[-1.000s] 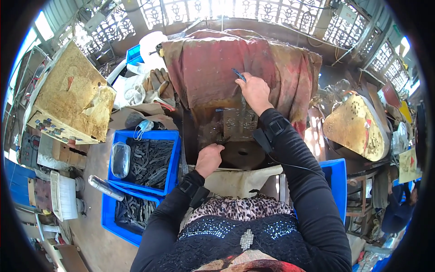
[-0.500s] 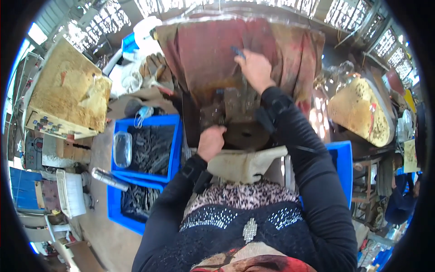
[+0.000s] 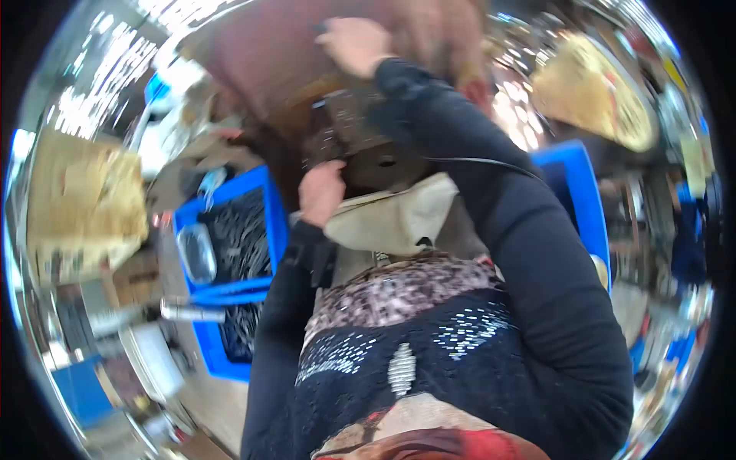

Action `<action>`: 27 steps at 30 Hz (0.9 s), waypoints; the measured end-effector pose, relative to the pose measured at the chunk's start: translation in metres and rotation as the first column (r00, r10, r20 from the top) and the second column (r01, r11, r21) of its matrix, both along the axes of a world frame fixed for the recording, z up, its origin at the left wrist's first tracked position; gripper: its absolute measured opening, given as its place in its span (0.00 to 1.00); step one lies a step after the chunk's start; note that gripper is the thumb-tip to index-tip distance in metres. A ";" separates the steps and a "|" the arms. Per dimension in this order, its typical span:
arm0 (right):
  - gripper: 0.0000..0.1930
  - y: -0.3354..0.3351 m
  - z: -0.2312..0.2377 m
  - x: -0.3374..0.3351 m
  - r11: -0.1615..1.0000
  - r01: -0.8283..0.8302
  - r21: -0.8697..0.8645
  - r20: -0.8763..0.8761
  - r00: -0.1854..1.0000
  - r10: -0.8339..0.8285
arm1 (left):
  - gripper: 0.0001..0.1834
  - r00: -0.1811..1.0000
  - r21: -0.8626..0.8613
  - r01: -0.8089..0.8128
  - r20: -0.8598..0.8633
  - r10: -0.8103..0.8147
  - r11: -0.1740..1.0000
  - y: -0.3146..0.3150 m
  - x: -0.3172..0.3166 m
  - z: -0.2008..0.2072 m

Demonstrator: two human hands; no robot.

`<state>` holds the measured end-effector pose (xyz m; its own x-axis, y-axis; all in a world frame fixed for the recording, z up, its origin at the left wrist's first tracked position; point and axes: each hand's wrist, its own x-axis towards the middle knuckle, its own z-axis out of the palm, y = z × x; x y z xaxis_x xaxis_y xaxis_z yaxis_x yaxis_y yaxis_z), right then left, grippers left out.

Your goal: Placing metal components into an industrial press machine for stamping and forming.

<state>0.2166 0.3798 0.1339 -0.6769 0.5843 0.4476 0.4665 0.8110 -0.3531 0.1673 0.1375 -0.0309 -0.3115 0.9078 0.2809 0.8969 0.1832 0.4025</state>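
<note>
My right hand (image 3: pixel 356 46) reaches far forward over a dark red cloth (image 3: pixel 268 54) that covers the far part of the machine in front of me. Its fingers are pinched on a small dark blue piece (image 3: pixel 320 29), blurred by motion. Nearer to me, my left hand (image 3: pixel 322 192) is closed beside the brown, worn metal machine (image 3: pixel 356 123), at its left side. Anything inside those fingers is hidden. A pale cloth flap (image 3: pixel 399 215) hangs at the machine's near edge, just right of my left hand.
Left of me stand two blue bins (image 3: pixel 277 215) with dark strips; a clear container (image 3: pixel 197 253) lies in the farther one. Another blue bin (image 3: pixel 586 199) stands behind my right arm. Yellowish padded boards (image 3: pixel 88 192) flank both sides.
The view has swung, so the scene sits differently and is blurred. My right hand stays over the red cloth with the small piece; my left hand remains by the machine.
</note>
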 end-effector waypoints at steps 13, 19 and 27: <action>0.14 -0.029 0.003 0.002 0.954 0.105 -0.281 -0.194 0.967 -0.164 | 0.18 0.907 0.220 -0.020 0.414 -0.075 0.975 -0.006 -0.026 -0.009; 0.14 -0.090 -0.010 0.106 0.971 -0.104 -0.214 -0.371 0.929 0.018 | 0.20 0.926 0.116 -0.093 0.374 0.043 0.989 0.001 -0.025 0.040; 0.10 -0.169 -0.078 0.199 0.921 -0.333 -0.202 -0.263 0.924 0.277 | 0.18 0.925 -0.034 0.217 -0.314 -0.216 0.976 0.041 -0.070 0.022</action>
<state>0.4155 0.2111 0.0558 -0.7370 0.4736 0.4822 0.0951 0.7790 -0.6197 0.0973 0.1781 -0.0089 -0.0033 0.9426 0.3339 0.9951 -0.0300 0.0943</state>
